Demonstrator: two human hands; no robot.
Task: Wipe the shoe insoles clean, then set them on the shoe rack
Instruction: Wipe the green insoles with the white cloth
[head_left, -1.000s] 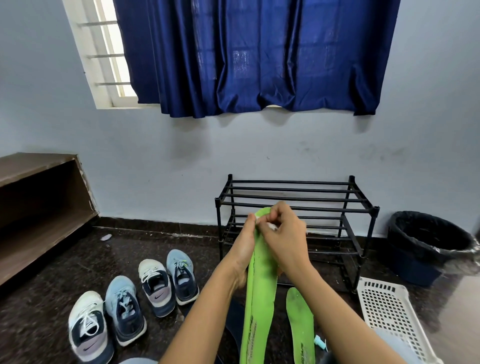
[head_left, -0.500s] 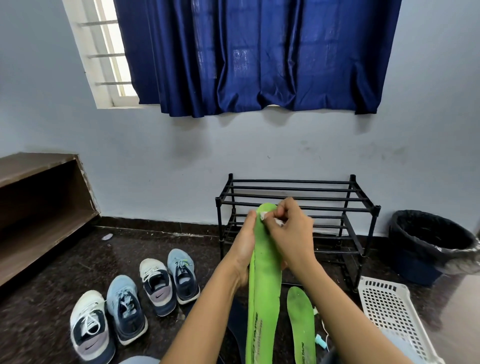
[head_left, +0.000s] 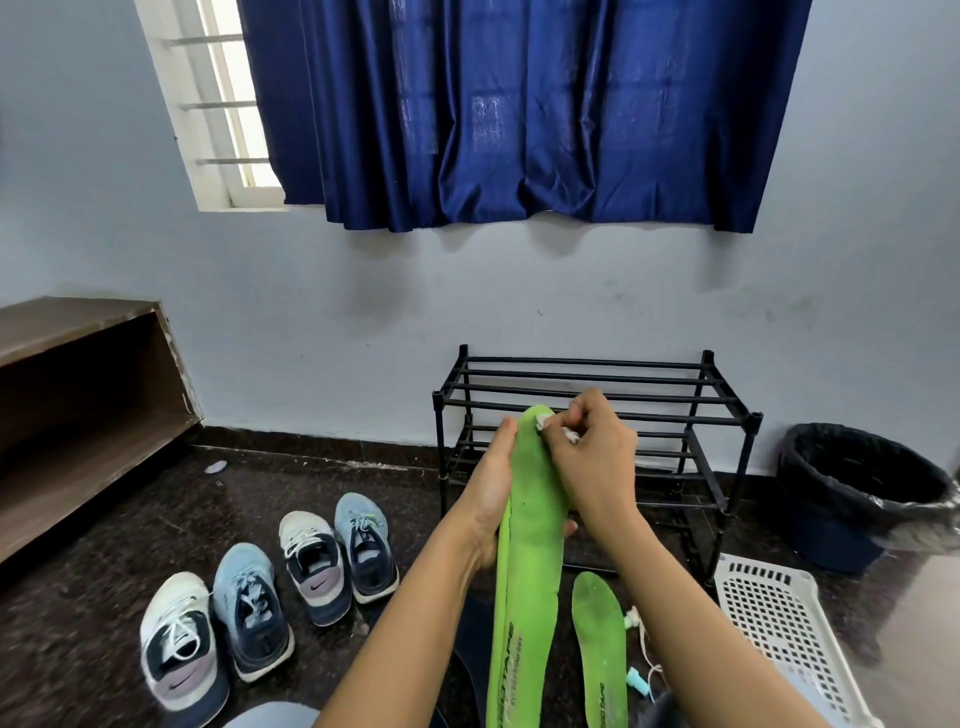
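My right hand (head_left: 592, 457) pinches a small crumpled white wipe (head_left: 545, 422) against the toe of the long lime-green foam insole (head_left: 530, 545). My left hand (head_left: 491, 499) grips that insole from behind. It is held in the air with its long axis running away from me, toe up in front of the black metal-bar shoe rack (head_left: 727, 415) and heel toward me. Black print near the heel ends in "TAPE". A second lime-green insole (head_left: 597, 639) lies on the dark stone floor (head_left: 104, 519) with similar lettering.
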